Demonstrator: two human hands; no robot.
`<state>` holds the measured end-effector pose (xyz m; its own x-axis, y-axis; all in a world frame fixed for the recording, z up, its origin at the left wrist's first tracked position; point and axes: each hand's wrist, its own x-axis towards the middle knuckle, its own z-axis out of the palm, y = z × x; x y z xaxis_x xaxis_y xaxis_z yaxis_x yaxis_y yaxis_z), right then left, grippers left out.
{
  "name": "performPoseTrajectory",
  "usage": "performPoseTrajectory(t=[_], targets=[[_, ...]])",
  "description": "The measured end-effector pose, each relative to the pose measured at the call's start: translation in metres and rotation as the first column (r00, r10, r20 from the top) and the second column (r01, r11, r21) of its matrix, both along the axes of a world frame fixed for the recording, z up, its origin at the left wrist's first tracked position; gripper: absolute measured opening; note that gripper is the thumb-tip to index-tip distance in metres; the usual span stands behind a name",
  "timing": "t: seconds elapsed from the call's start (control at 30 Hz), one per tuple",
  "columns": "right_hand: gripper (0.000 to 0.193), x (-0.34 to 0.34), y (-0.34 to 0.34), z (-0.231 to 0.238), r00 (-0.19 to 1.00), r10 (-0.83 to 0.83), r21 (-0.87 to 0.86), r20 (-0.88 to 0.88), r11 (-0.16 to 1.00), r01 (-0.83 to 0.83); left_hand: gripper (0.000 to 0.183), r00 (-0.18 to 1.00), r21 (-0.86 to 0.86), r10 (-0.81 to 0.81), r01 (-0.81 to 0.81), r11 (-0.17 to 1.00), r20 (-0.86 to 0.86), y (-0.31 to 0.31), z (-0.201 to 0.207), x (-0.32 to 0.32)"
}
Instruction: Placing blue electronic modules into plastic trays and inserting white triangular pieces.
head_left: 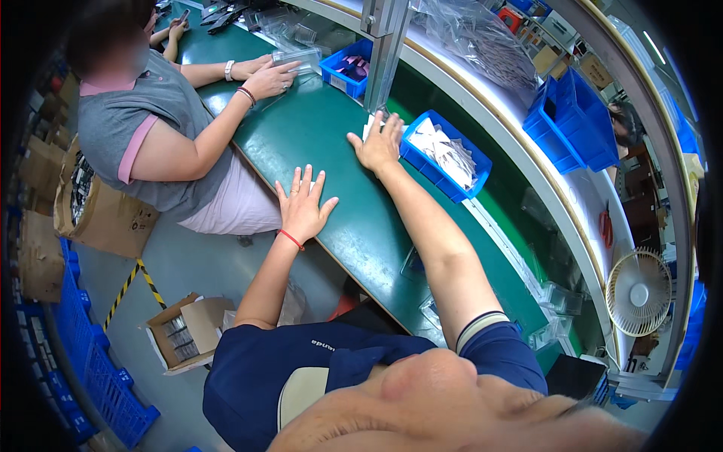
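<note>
My left hand (303,207) is open, its fingers spread over the near edge of the green table (350,200), with a red cord around the wrist. It holds nothing. Farther right, my right hand (379,145) reaches across the table, fingers apart. A white piece (368,126) shows partly behind its fingers; whether they touch it I cannot tell. Just right of that hand stands a blue bin (468,190) filled with flat white pieces (446,153) that look like paper or card.
At the far left a co-worker (169,128) holds a clear plastic case (297,59). A blue bin (340,79) with dark and pink items stands beside a metal post (382,64). Stacked blue bins (576,124) and a fan (639,292) are at right. An open carton (184,335) lies on the floor.
</note>
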<state>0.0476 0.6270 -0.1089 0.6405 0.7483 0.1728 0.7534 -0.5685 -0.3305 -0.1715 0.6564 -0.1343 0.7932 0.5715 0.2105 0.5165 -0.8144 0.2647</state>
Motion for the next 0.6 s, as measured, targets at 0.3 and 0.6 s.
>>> performPoseTrajectory(t=[0.3, 0.6], targets=[[0.095, -0.017, -0.024, -0.006, 0.985, -0.15, -0.181, -0.082, 0.974, 0.133, 0.058, 0.998, 0.003, -0.032, 0.032, 0.999, 0.049, 0.005, -0.002, 0.007], [0.08, -0.054, -0.089, 0.005, 0.979, 0.202, 0.059, -0.009, 0.978, -0.201, 0.051, 0.94, 0.071, -0.338, 0.334, 0.94, 0.048, 0.042, 0.003, 0.073]])
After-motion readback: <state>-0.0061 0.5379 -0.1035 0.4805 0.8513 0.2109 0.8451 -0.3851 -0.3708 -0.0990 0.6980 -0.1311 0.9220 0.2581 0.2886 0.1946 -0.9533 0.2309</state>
